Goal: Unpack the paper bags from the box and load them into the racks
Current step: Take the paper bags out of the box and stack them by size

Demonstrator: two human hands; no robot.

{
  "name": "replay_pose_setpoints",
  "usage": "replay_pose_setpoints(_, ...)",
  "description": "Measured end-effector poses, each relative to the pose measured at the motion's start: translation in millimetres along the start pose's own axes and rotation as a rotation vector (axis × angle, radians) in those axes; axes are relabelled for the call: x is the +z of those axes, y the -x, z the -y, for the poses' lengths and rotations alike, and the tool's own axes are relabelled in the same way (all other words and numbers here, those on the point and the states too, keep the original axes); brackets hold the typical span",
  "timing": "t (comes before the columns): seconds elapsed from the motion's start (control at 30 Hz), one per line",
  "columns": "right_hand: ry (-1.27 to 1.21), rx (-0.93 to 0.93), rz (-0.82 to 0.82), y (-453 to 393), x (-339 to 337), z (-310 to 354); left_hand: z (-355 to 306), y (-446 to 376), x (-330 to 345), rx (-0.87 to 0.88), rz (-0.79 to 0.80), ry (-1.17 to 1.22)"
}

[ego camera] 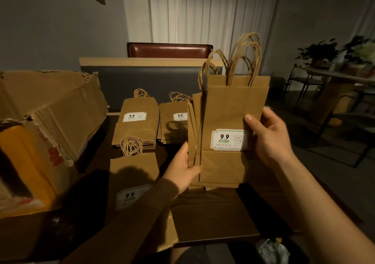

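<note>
Hands clamp an upright bundle of flat brown paper bags (229, 134), handles at twelve o'clock: left hand (182, 168) pinching seven-o'clock corner, right hand (267, 138) gripping three-o'clock edge.

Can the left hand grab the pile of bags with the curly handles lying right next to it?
Probably not yet: the left hand already grips the held bundle of bags. The near pile lies uncovered beside it, so once freed, likely yes.

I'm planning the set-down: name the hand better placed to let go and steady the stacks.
Left, probably. The left hand only pinches the held bundle at its lower edge, nearest the stacks on the table; the right hand wraps the bundle's side and seems to carry it.
</note>
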State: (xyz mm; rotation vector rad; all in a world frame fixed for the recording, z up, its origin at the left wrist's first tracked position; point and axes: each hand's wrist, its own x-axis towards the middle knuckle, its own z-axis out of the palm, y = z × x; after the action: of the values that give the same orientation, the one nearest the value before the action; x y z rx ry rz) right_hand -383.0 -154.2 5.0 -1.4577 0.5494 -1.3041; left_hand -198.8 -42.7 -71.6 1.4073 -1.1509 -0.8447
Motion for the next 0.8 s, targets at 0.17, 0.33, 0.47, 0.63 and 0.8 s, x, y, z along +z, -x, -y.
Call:
replay_pose_setpoints(0.17, -0.120, 0.074, -0.089, -3, -11, -2, 5, -2, -3, -0.003, 0.043, -0.035)
replay_pose_setpoints(0.33, -0.207, 0.203, -0.116, -2, -19, -12, 9, -5, -3, -0.012, 0.002, 0.009)
replay_pose_setpoints(0.47, -0.231, 0.187, -0.080, 4, -8, -19, -6, -4, 4, 0.020, -0.026, 0.185)
replay_pose_setpoints(0.63, -0.130, 0.114, -0.031, 9, 7, -15, -19, -4, 13, 0.054, -0.102, 0.307)
replay_pose_setpoints(0.8, -0.101, 0.093, -0.046, 11, -1, -11, -12, -10, 11, 0.110, -0.189, 0.345)
